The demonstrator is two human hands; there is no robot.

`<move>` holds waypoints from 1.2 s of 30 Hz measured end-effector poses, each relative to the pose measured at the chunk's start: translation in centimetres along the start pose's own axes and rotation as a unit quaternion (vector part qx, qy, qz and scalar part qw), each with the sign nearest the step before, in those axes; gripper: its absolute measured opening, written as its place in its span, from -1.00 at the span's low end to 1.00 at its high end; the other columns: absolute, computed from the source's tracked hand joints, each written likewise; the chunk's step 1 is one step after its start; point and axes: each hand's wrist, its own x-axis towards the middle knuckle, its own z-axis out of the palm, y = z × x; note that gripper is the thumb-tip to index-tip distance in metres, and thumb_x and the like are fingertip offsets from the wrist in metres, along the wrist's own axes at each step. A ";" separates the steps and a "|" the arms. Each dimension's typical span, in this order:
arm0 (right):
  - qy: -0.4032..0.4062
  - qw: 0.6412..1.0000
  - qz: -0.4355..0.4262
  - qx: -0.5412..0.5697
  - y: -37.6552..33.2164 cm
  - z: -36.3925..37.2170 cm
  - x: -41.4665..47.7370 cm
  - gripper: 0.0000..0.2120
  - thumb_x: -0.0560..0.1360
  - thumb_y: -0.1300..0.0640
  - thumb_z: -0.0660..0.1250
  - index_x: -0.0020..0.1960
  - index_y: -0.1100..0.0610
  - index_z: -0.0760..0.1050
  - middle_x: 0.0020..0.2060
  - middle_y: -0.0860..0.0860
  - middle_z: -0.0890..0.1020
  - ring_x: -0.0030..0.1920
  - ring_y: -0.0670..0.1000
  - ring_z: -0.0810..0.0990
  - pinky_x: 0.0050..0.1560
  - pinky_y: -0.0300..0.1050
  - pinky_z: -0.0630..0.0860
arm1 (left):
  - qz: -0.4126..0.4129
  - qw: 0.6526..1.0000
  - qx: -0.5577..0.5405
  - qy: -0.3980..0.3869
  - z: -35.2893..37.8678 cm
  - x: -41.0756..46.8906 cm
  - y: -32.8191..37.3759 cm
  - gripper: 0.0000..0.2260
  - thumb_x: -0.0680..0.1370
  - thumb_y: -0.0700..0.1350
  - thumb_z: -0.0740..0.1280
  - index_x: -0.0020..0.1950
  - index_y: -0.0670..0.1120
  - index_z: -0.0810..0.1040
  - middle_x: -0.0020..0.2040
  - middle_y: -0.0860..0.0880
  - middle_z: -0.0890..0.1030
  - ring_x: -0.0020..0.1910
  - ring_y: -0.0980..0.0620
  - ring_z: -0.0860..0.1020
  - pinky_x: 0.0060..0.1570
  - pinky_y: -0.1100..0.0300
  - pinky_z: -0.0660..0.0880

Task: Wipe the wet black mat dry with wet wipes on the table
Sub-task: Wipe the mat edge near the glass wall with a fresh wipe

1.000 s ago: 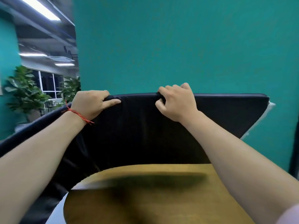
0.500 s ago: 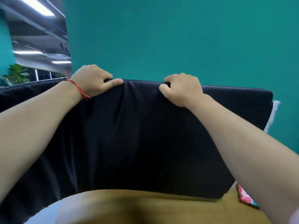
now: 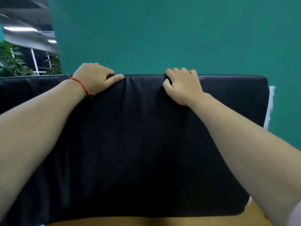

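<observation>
Had black mat spread over nearly the whole table; left only a thin strip of wooden top bare along the near edge, plus a bit at the near right corner. Gripped the mat's far edge with both hands, well apart, either side of its middle. Left hand: clenched on the edge, fingers curled over and behind it, thumb laid flat along the top, pointed right. Right hand: likewise grasping the edge, fingers hooked over the far side, thumb tucked into the fabric on the near side. Showed a few shallow creases in the fabric between and just below the two grips. Couldn't tell whether the far edge lay on the table or was lifted off it. Ran both bare forearms across the mat from the near corners. Wore a red string on the left wrist, loose ends hanging over the mat; caught a scrap of pale pink sleeve at the near right. Spotted a white strip poking out just beyond the mat's right edge, touching it or close; couldn't tell what. Faced a plain teal wall past the far edge. Saw leafy plants, a window and lit ceiling strips beyond the far left corner, blurred.
</observation>
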 end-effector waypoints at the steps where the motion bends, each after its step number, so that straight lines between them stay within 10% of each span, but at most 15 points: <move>1: 0.008 1.000 0.005 -0.005 0.5 1.6 -0.1 -0.64 0.62 -0.10 0.04 0.22 0.01 0.50 0.04 0.00 0.60 0.07 0.14 0.49 0.22 0.15 0.33 | 0.004 1.000 0.011 0.014 1.2 0.4 0.1 -0.32 0.62 0.47 -0.18 -0.24 0.00 0.44 -0.35 -0.02 0.50 -0.26 -0.16 0.51 -0.29 0.07 0.32; 4: 0.015 1.000 0.019 -0.004 1.5 6.0 -0.6 -0.47 0.66 -0.16 0.06 0.58 -0.01 0.34 0.40 0.01 0.52 0.42 0.14 0.41 0.59 0.25 0.13 | 0.012 0.999 0.036 0.034 4.8 1.9 0.9 -0.43 0.69 0.37 -0.10 -0.17 0.02 0.45 -0.22 -0.07 0.61 -0.16 -0.19 0.60 -0.31 0.08 0.31; 13: -0.033 0.998 0.058 -0.011 2.5 13.5 -2.1 -0.27 0.63 -0.33 0.07 0.71 -0.05 0.08 0.70 0.03 0.13 0.69 0.13 0.05 0.61 0.37 0.07 | -0.087 0.996 0.004 0.026 13.8 2.5 5.3 -0.50 0.70 0.20 0.04 0.29 -0.20 0.46 0.22 -0.25 0.58 0.21 -0.29 0.51 0.42 -0.32 0.25; 19: -0.122 0.989 0.084 0.009 3.1 17.7 -6.6 -0.31 0.63 -0.34 0.06 0.70 -0.12 0.09 0.71 -0.03 0.05 0.69 0.16 0.00 0.59 0.40 0.12 | -0.084 0.993 -0.056 -0.065 18.7 1.6 7.2 -0.21 0.66 0.39 -0.10 0.71 -0.13 0.03 0.71 -0.14 0.08 0.69 -0.15 0.00 0.60 -0.35 -0.07; 36: -0.308 0.939 0.149 0.038 -1.7 25.6 -27.9 -0.21 0.63 -0.44 -0.07 0.72 -0.15 -0.24 0.70 -0.05 -0.30 0.69 0.17 -0.32 0.57 0.50 -0.06 | -0.132 0.921 -0.230 -0.286 27.4 -20.3 24.9 -0.15 0.55 0.57 -0.12 0.70 0.17 -0.28 0.67 0.06 -0.40 0.65 -0.02 -0.40 0.60 -0.31 -0.18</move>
